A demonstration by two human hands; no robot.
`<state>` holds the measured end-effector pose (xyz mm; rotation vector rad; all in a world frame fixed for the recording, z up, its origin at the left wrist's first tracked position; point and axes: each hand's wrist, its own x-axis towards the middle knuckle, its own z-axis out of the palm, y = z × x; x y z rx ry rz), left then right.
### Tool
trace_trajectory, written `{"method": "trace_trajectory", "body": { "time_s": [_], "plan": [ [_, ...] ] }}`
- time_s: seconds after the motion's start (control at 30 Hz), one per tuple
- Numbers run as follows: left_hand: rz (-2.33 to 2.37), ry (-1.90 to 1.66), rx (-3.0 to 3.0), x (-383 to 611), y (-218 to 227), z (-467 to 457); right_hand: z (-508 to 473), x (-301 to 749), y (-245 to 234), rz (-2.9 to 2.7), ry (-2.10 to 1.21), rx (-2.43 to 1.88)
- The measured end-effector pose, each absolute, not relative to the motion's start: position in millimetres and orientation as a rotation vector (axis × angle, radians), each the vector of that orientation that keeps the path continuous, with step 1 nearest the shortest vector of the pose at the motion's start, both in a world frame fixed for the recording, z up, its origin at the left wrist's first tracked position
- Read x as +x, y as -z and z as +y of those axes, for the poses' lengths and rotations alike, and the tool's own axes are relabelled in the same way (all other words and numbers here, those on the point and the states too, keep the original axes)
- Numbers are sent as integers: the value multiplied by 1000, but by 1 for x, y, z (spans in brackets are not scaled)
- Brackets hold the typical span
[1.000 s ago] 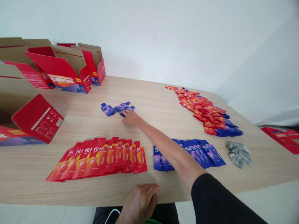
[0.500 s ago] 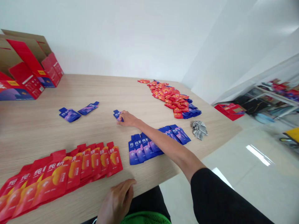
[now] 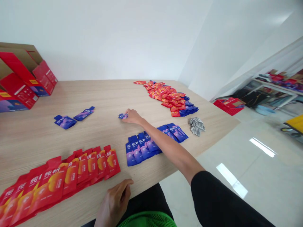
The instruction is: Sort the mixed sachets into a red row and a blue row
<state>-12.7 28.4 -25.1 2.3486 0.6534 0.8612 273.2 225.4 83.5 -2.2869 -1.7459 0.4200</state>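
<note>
My right hand (image 3: pixel 133 117) reaches out over the middle of the table, its fingers pinched on the end of a small blue sachet (image 3: pixel 122 116). At the table's front edge rests my left hand (image 3: pixel 115 198), loosely curled, with nothing seen in it. Left of the right hand lie a blue sachet (image 3: pixel 65 122) and another blue sachet (image 3: pixel 84 114). Beneath my right forearm runs an overlapping row of blue sachets (image 3: pixel 143 147), partly hidden by the arm. A longer overlapping row of red sachets (image 3: pixel 50 184) fans out to the left of my left hand.
Open red cartons (image 3: pixel 22 83) stand at the back left. A mixed heap of red and blue sachets (image 3: pixel 167 96) covers the back right, with a crumpled grey cloth (image 3: pixel 197 126) nearer the right edge. Beyond, a red box (image 3: pixel 229 105) sits on the floor near a shelf (image 3: pixel 274 86).
The pinched blue sachet has turned and shows less of its face; the right hand has shifted slightly. The whole view has swung a little right. The left hand keeps its place.
</note>
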Motion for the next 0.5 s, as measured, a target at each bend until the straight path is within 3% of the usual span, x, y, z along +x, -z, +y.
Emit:
{"method": "trace_trajectory", "body": {
  "time_s": [0.2,0.5],
  "plan": [
    [642,-905,2361,-10,24,29,131,345,-92,-1546,-93,-2118],
    [640,-886,2354,-10,22,31,-5,384,-48,-1142,136,-2106]
  ]
}}
